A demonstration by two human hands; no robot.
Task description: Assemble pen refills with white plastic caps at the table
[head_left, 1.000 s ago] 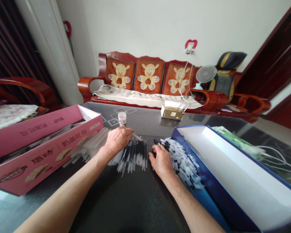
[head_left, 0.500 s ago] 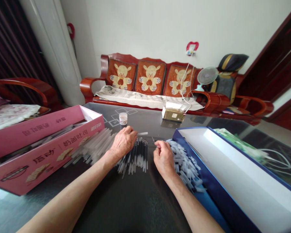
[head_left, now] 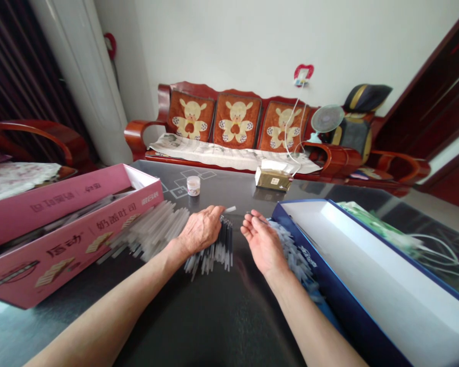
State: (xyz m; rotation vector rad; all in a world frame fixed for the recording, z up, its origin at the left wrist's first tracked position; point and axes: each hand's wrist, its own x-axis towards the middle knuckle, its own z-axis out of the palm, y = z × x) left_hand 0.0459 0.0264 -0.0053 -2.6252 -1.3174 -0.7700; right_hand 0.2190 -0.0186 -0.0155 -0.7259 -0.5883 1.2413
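Observation:
My left hand (head_left: 202, 229) is closed, pinching a short whitish translucent tube (head_left: 230, 209) that sticks out past its fingertips. Below that hand lies a bundle of pen refills (head_left: 224, 247), dark at the far end and clear at the near end. My right hand (head_left: 263, 242) is turned partly palm up, its thumb and fingers closed on a thin dark stick that looks like a pen refill, mostly hidden. Beside it is a heap of short frosted pieces (head_left: 294, 255), partly covered by the wrist. Long translucent tubes (head_left: 153, 229) lie left of my left hand.
A pink box (head_left: 76, 229) with long items inside stands on the left. On the right is a blue box (head_left: 367, 265) with a white inside. A small white jar (head_left: 193, 186) and a tissue pack (head_left: 273, 179) sit farther back on the dark table (head_left: 199, 316).
My right hand has rolled from knuckles up to partly palm up, turning the thin stick with it. My left hand has shifted slightly right and nearer, and the short tube now tilts upward.

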